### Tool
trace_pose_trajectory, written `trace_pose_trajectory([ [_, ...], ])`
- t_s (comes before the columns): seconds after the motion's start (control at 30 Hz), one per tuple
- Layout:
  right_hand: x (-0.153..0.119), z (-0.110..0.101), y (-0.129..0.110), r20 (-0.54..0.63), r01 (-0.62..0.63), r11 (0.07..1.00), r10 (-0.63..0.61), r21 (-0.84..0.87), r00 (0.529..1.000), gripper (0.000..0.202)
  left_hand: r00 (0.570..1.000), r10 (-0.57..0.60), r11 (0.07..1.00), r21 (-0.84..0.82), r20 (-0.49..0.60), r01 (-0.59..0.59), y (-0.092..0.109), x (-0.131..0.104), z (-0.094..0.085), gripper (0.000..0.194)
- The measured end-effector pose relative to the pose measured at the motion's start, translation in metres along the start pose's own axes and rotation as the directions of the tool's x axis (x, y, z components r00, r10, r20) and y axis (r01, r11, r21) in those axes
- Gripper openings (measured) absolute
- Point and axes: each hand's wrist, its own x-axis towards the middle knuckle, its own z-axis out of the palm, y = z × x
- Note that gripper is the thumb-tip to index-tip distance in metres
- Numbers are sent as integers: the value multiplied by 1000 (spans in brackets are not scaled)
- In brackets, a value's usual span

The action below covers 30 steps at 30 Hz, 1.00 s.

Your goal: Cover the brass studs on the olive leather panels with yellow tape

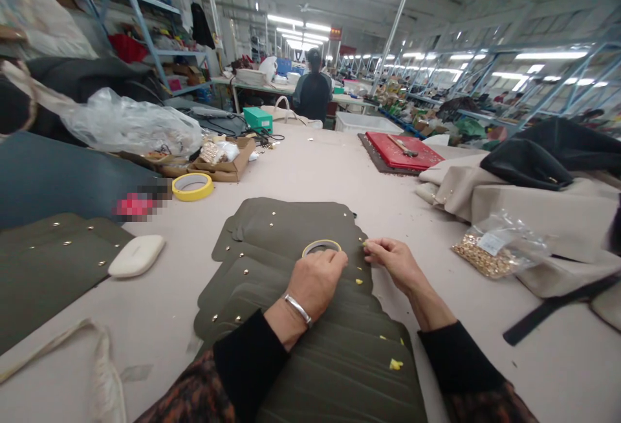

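A stack of olive-green leather-like panels (291, 300) lies fanned out before me, with small gold rivets along the edges. Above it my left hand (315, 281), wearing a silver bracelet, is closed around the near side of a roll of yellow tape (322, 244). At the panels' right edge, close to a rivet, my right hand (392, 261) pinches a tiny yellow piece of tape (365, 244) between thumb and fingertips. Small yellow tape scraps (396, 364) stick to panels lower in the stack.
Left of the stack are a white rounded case (136, 256), another yellow tape roll (193, 187) and more green panels (48, 268). On the right lie a bag of gold rivets (495, 248) and beige pieces (538, 216). A hammer (403, 146) rests on a red board (383, 151) farther back.
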Motion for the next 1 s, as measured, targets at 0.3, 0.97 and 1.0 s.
trace_pose_trajectory([
  [0.3,23,-2,12,-8,47,958,-51,-281,999,21,960,-33,998,53,278,19,-4,7,5,11],
  [0.97,36,-18,-1,41,243,613,-324,-752,945,35,956,-56,998,19,288,53,-6,5,4,12],
  [1.0,33,-21,0,96,328,562,-402,-759,910,26,957,-54,999,16,284,52,-6,5,4,13],
])
